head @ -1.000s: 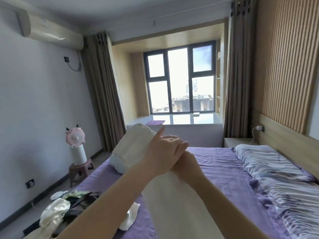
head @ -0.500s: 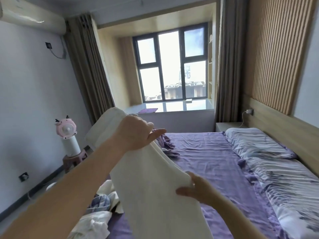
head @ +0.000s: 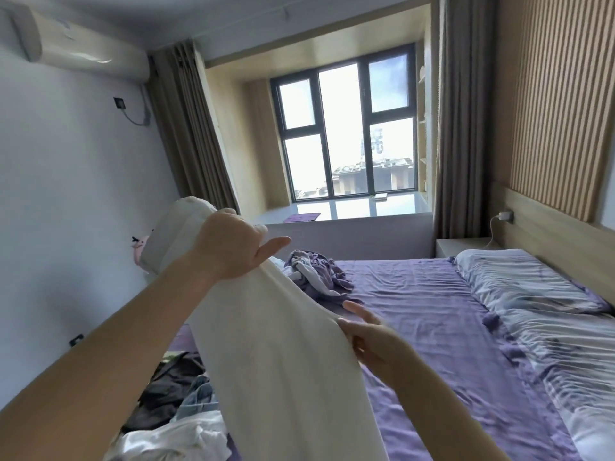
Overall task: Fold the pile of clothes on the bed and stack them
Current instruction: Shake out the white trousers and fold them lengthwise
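Across the middle of the frame, the white garment (head: 283,354) hangs above the purple bed (head: 432,327), its upper end clutched by the left hand (head: 233,251), its right edge pinched by the right hand (head: 372,337); loose clothes (head: 179,414) lie lower left.

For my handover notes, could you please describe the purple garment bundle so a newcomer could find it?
Start at the bed with its purple sheet. On its far left part lies the crumpled purple garment bundle, the only heap streaked purple and white.
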### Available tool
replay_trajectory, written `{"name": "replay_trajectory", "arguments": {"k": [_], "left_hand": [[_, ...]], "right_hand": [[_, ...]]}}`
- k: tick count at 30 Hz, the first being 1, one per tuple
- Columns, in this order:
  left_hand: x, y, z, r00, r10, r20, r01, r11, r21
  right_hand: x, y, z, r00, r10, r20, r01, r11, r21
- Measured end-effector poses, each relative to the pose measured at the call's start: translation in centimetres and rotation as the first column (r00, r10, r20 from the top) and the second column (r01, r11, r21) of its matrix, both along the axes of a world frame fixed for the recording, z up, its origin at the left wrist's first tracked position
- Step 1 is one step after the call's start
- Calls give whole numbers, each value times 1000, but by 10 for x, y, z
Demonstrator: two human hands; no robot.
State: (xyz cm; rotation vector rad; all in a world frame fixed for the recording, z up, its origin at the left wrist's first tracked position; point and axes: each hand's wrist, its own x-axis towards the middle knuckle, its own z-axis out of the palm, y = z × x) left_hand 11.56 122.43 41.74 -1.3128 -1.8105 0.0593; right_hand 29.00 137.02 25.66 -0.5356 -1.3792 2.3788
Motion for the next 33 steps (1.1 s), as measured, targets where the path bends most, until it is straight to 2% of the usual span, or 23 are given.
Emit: {"name": "replay_trajectory", "arguments": {"k": [3,5,6,8,9,10,12,13,16,17,18,21,23,26,28,30,33], "left_hand": [[-2,-12,9,999,41,-22,-41,999,16],[1,-19,19,995,79,-56,-78,997,28],[2,-22,25,993,91,-70,-89,995,33],[4,-26,36,990,87,-112,-86,996,14],[6,-28,41,989,76,-130,-80,997,-20],[8,-28,43,988,62,-142,-72,995,-63],[14,-26,42,987,20,-158,-44,988,-146],[17,-25,40,987,16,-160,-46,981,-189],[20,-20,33,990,57,-130,-90,960,-264],[21,-18,30,991,75,-110,-102,957,-270],[22,-15,27,992,88,-94,-111,955,-274],[26,-12,12,995,84,-48,-94,957,-274],[26,-15,2,996,83,35,-70,959,-275],[21,-27,-19,960,89,265,-4,952,-308],[18,-37,-35,881,142,452,19,942,-335],[11,-47,-58,787,242,568,3,918,-396],[-6,-61,-114,660,421,622,-5,831,-556]], "right_hand": [[4,10,26,997,-71,-12,72,973,220],[7,12,49,996,-83,-31,88,897,434],[8,14,60,993,-117,-18,105,803,586],[8,22,78,975,-222,12,105,507,856],[9,27,85,960,-279,7,104,381,919],[10,32,89,944,-330,-16,119,294,948],[13,42,88,914,-390,-111,202,200,959],[15,46,85,911,-383,-156,253,218,943],[23,44,70,935,-296,-196,335,548,766],[24,42,62,928,-306,-212,358,579,733],[25,40,53,914,-338,-226,385,541,748],[31,33,33,868,-422,-264,420,338,842],[38,29,26,872,-417,-258,399,297,868],[48,28,23,944,-301,-135,249,381,891],[49,28,20,983,-184,-9,101,499,861],[44,26,10,990,-51,132,-76,597,799],[27,17,-32,930,89,355,-335,599,727]]}}
